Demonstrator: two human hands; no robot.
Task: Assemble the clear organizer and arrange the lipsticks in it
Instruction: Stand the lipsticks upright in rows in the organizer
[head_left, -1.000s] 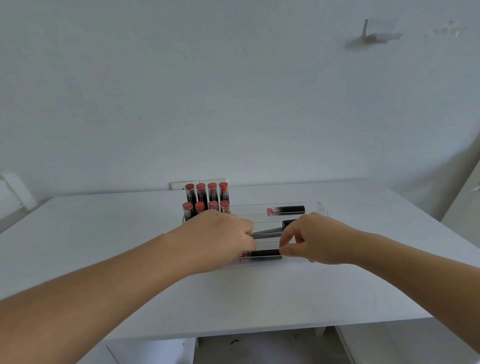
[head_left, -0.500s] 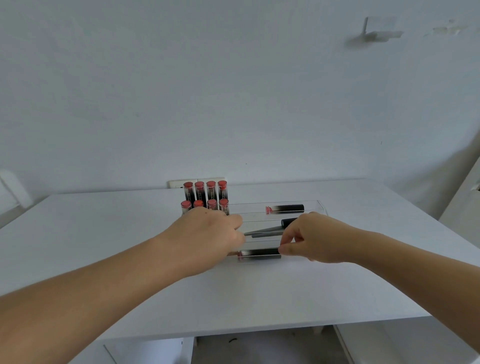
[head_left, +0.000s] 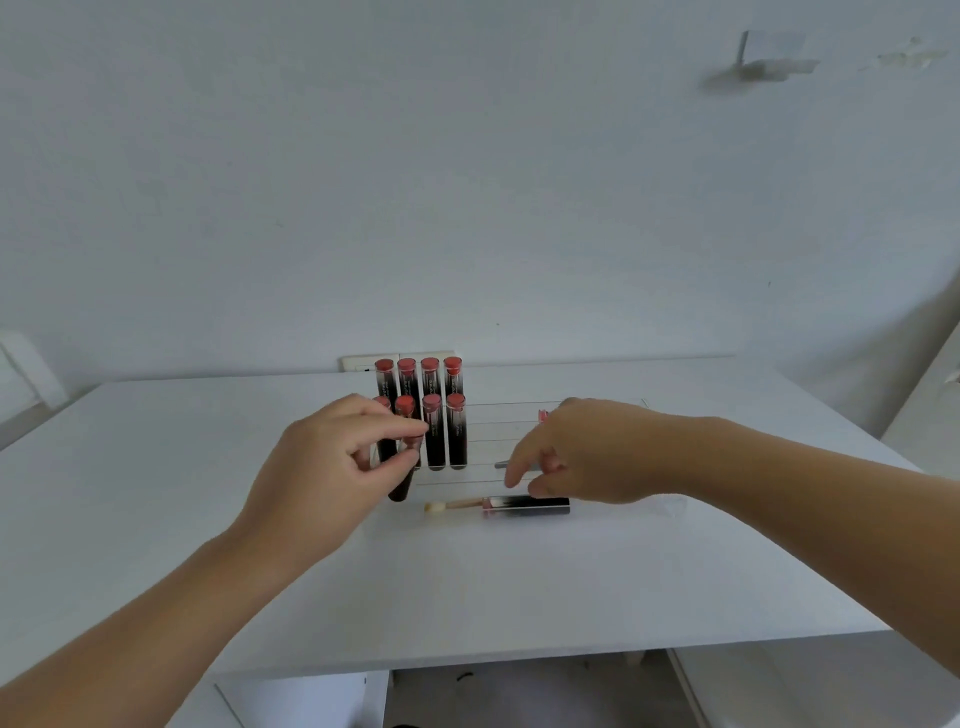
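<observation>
**Student:** At the far middle of the white tabletop (head_left: 519, 582), what stands there?

**Instructor:** The clear acrylic organizer (head_left: 498, 431), seen mainly as thin pale lines. Its left part holds two rows of upright black lipstick tubes with red caps (head_left: 431, 410), four in the back row and four in front. The right part consists of long clear trays.

**Student:** What is the left hand (head_left: 332, 467) doing?

**Instructor:** Its fingers are curled, and the thumb and fingertips pinch a dark lipstick tube (head_left: 402, 480) that hangs tilted just in front of the front row, its lower end near the tabletop. The grip is thus grasping that tube.

**Student:** And the right hand (head_left: 587, 457)?

**Instructor:** It hovers over the trays with fingers loosely bent and pointing down; nothing can be seen between them, so the grip reads as released. A grey slender item (head_left: 506, 464) shows just beside its fingertips; whether they touch cannot be told.

**Student:** What lies nearest the viewer?

**Instructor:** A black lip-gloss tube with a pink neck and a pale applicator wand (head_left: 519, 505) protruding to the left, lying flat along the organizer's front edge, below the right hand. A pink tube end (head_left: 543, 415) shows in the rear tray, mostly hidden by that hand.
</observation>
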